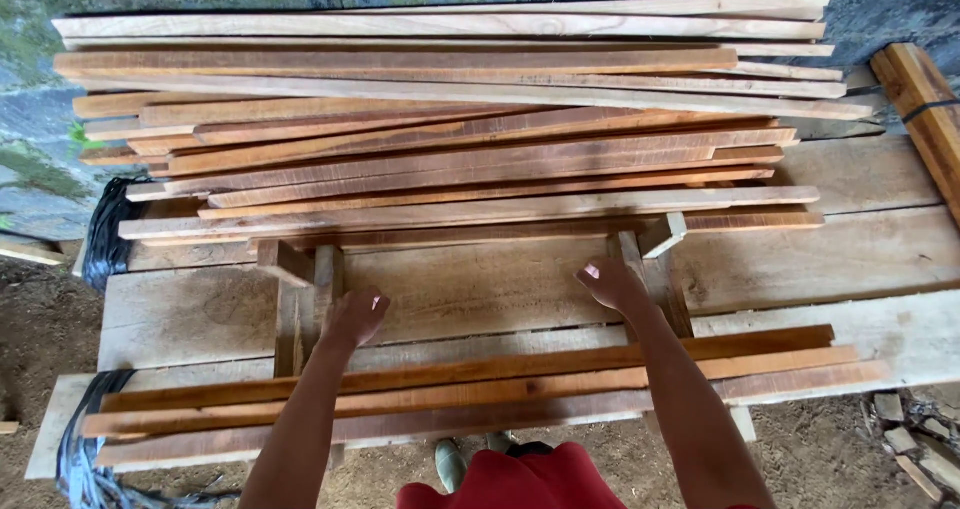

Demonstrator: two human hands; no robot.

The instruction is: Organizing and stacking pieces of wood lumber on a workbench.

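My left hand [356, 316] reaches forward over a wide rough plank [480, 284], fingers curled, holding nothing. My right hand [610, 281] stretches out beside an upright wooden block [650, 269], also with nothing in it. Both hands hover just short of a large pile of long thin wooden slats [470, 149] stacked across the far side. A smaller bundle of three reddish slats [480, 389] lies across the near planks, under my forearms.
Short wooden support pieces [300, 299] stand at left under the pile. A thick timber beam [925, 109] leans at the far right. Black strapping [105, 234] hangs at the left edge. Dirt ground with stone scraps [910, 439] lies at right. My boots [450, 459] show below.
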